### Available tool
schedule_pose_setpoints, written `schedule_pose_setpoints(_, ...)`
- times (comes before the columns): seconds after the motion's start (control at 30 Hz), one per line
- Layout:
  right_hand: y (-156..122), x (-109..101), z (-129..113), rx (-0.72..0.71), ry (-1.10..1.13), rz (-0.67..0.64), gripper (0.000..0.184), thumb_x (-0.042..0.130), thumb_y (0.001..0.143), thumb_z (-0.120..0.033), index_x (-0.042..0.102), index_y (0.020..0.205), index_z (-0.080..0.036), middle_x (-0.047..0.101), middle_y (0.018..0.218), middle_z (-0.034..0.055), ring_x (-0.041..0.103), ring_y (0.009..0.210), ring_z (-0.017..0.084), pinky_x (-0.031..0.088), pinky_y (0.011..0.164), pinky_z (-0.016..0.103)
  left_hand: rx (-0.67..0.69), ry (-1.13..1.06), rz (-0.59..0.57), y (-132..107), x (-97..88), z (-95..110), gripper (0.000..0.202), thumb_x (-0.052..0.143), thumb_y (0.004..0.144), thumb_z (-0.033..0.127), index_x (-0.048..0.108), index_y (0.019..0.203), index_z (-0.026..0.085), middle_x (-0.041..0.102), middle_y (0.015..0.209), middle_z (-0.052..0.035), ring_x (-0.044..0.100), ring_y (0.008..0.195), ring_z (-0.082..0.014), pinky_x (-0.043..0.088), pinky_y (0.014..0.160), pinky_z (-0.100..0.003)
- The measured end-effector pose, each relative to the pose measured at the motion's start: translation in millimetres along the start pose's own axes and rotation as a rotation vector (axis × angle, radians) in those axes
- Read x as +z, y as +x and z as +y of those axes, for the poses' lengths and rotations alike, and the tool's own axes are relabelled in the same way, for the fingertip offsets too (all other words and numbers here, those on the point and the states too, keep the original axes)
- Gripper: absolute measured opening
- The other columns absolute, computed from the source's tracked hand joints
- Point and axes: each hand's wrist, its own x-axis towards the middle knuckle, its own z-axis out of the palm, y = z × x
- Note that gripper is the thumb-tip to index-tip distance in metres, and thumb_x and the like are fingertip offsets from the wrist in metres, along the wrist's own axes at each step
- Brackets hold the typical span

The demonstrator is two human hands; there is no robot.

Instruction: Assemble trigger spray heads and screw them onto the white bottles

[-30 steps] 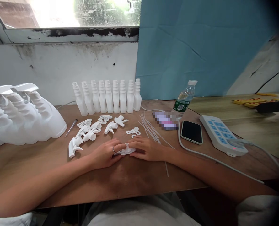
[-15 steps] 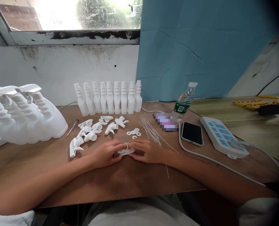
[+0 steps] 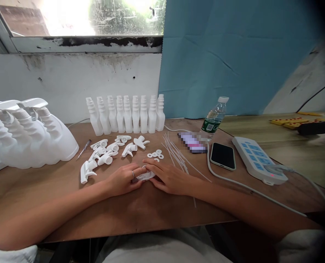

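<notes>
A white plastic trigger spray head [image 3: 145,176] lies between my two hands, low over the front of the table, and is mostly hidden by the fingers. My left hand [image 3: 124,180], with a ring on one finger, is closed around its left side. From the right, my right hand [image 3: 171,178] grips the same piece, its fingers reaching over my left fingertips. Just beyond them sit several small white washers [image 3: 156,155]. More trigger spray heads [image 3: 105,158] are scattered to the left, and thin white tubes [image 3: 177,155] lie beside my right hand.
Small white bottles [image 3: 135,117] stand in a row by the wall. Large spray bottles [image 3: 41,138] are at the left, near a screwdriver [image 3: 84,149]. On the right are a water bottle [image 3: 214,118], a phone [image 3: 223,156], a second phone-like item [image 3: 192,141] and a power strip [image 3: 257,159].
My right hand's fingers have shifted left and now lap over my left fingertips, covering more of the spray head. My left hand has hardly moved.
</notes>
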Motion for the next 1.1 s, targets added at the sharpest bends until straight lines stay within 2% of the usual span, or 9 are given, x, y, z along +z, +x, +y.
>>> schedule_pose_setpoints(0.17,3,-10,1,0.030,0.286,-0.046,0.033,0.055,0.091,-0.020,0.052,0.124,-0.017,0.044,0.143,0.0136,0.040,0.136,0.022,0.038,0.111,0.038,0.014,-0.024,0.008,0,-0.7,2,0.024,0.052,0.090,0.021,0.053,0.114,0.020,0.058,0.092,-0.0046,0.056,0.081,-0.0160,0.046,0.074,-0.026)
schedule_pose_setpoints(0.23,5,-17,7,0.047,0.391,-0.027,0.031,0.054,0.093,-0.026,0.056,0.122,-0.018,0.047,0.141,0.0116,0.046,0.131,0.020,0.040,0.108,0.036,-0.004,-0.016,0.002,0,-1.4,4,0.023,0.052,0.090,0.021,0.054,0.112,0.020,0.058,0.090,-0.0042,0.056,0.079,-0.0158,0.046,0.072,-0.026)
schedule_pose_setpoints(0.33,5,-32,32,0.258,0.390,0.042,0.029,0.050,0.094,-0.034,0.062,0.115,-0.017,0.067,0.110,0.0081,0.063,0.094,0.016,0.049,0.082,0.029,-0.059,-0.014,0.017,1,-1.4,6,0.023,0.052,0.090,0.024,0.053,0.112,0.020,0.058,0.088,-0.0035,0.056,0.075,-0.0152,0.045,0.069,-0.025)
schedule_pose_setpoints(0.4,0,-47,55,0.439,0.214,0.015,0.028,0.051,0.092,-0.037,0.069,0.094,-0.015,0.069,0.080,0.0046,0.060,0.070,0.015,0.045,0.067,0.027,-0.074,-0.019,0.022,1,-1.2,6,0.023,0.052,0.090,0.026,0.051,0.112,0.020,0.059,0.091,-0.0038,0.056,0.076,-0.0152,0.046,0.069,-0.026)
schedule_pose_setpoints(0.5,-16,-75,87,0.653,-0.024,-0.147,0.024,0.056,0.083,-0.033,0.068,0.076,-0.014,0.066,0.071,0.0056,0.058,0.065,0.015,0.040,0.061,0.026,-0.075,-0.025,0.014,2,-1.0,6,0.023,0.052,0.090,0.025,0.050,0.112,0.020,0.060,0.094,-0.0046,0.058,0.079,-0.0159,0.046,0.072,-0.027)
schedule_pose_setpoints(0.63,-37,-101,105,0.923,0.270,-0.619,0.028,0.061,0.075,-0.041,0.063,0.077,-0.013,0.063,0.064,0.0039,0.058,0.054,0.014,0.039,0.046,0.022,-0.100,-0.050,0.001,2,-1.8,6,0.027,0.053,0.089,0.025,0.048,0.115,0.021,0.061,0.098,-0.0051,0.059,0.083,-0.0167,0.047,0.075,-0.028)
schedule_pose_setpoints(0.73,-41,-100,103,1.026,0.363,-0.765,0.031,0.066,0.067,-0.042,0.059,0.074,-0.013,0.064,0.067,0.0048,0.061,0.052,0.015,0.041,0.042,0.021,-0.130,-0.079,-0.012,1,-2.8,7,0.028,0.054,0.089,0.025,0.047,0.116,0.022,0.062,0.102,-0.0051,0.060,0.087,-0.0170,0.048,0.077,-0.028)
schedule_pose_setpoints(0.9,-36,-87,100,1.110,0.321,-0.757,0.027,0.065,0.065,-0.038,0.059,0.065,-0.012,0.063,0.057,0.0060,0.058,0.045,0.014,0.044,0.040,0.021,-0.168,-0.094,-0.007,0,-3.1,7,0.028,0.055,0.089,0.027,0.047,0.115,0.022,0.063,0.104,-0.0047,0.062,0.090,-0.0178,0.049,0.081,-0.030)
schedule_pose_setpoints(1.1,-34,-87,98,1.164,0.187,-0.635,0.018,0.058,0.064,-0.020,0.053,0.048,-0.013,0.059,0.047,0.0077,0.054,0.038,0.014,0.042,0.037,0.023,-0.188,-0.137,0.004,-1,-3.9,9,0.045,0.057,0.086,0.024,0.040,0.128,0.024,0.063,0.112,-0.0046,0.063,0.096,-0.0174,0.050,0.086,-0.030)
